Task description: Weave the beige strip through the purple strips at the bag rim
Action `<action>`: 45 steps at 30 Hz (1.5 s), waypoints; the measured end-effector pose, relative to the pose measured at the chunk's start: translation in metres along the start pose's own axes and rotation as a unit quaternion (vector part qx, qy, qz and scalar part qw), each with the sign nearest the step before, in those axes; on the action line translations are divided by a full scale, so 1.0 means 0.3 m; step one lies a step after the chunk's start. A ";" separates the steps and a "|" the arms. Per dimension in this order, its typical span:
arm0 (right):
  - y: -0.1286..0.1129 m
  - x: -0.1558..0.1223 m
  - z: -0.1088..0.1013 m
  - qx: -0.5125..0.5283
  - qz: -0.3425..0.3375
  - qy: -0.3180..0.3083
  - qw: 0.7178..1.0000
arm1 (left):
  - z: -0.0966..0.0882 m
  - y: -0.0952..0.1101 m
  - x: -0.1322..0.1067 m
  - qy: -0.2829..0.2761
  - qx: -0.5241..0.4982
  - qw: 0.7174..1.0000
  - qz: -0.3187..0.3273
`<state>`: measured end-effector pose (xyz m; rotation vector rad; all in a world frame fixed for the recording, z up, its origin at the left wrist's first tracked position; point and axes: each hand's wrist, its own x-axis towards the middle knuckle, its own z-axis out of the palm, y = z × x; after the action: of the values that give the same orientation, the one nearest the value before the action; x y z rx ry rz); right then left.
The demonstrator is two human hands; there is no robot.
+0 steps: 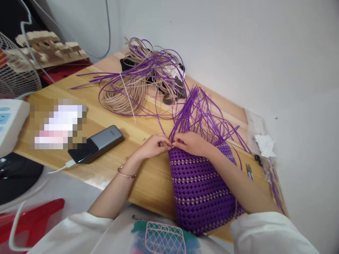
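Note:
A purple woven basket [197, 185] with beige bands rests at the table's front edge, against my lap. Long loose purple strands [189, 111] fan out from its upper rim. At the rim's left corner my left hand [156, 145] pinches with thumb and forefinger at a strand end. My right hand [192, 143] meets it there, its fingers closed on the strands at the same spot. The fingertips nearly touch, and which strand each hand has is too small to tell. Part of the rim is hidden behind my right hand and forearm.
Behind lies a coil of beige cord [124, 95] with tangled purple strands over it. A power bank [96, 144] with a white cable and a blurred phone [60, 125] are on the left. Pliers [249, 172] lie at right. A wall [238, 53] rises behind the wooden table [143, 176].

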<state>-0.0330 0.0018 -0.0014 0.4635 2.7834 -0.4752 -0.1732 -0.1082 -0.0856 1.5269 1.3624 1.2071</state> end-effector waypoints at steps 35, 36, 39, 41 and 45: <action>-0.032 -0.622 0.209 0.136 0.359 0.298 0.874 | 0.019 0.025 0.001 -0.061 0.042 0.996 -0.057; -0.042 -0.638 0.248 0.142 0.371 0.328 0.857 | 0.021 0.024 0.000 -0.055 0.041 0.996 -0.059; -0.075 -0.668 0.334 0.130 0.378 0.418 0.816 | 0.025 0.025 0.000 -0.033 0.041 0.997 -0.061; -0.095 -0.676 0.360 0.107 0.356 0.457 0.808 | 0.027 0.028 0.002 -0.028 0.042 0.997 -0.061; -0.111 -0.654 0.331 0.077 0.330 0.454 0.824 | 0.027 0.034 0.011 -0.048 0.029 0.997 -0.059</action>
<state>0.1550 -0.1156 -0.0194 2.0675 3.0591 -0.3499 -0.1627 -0.1061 -0.0776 1.5036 1.4128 1.0168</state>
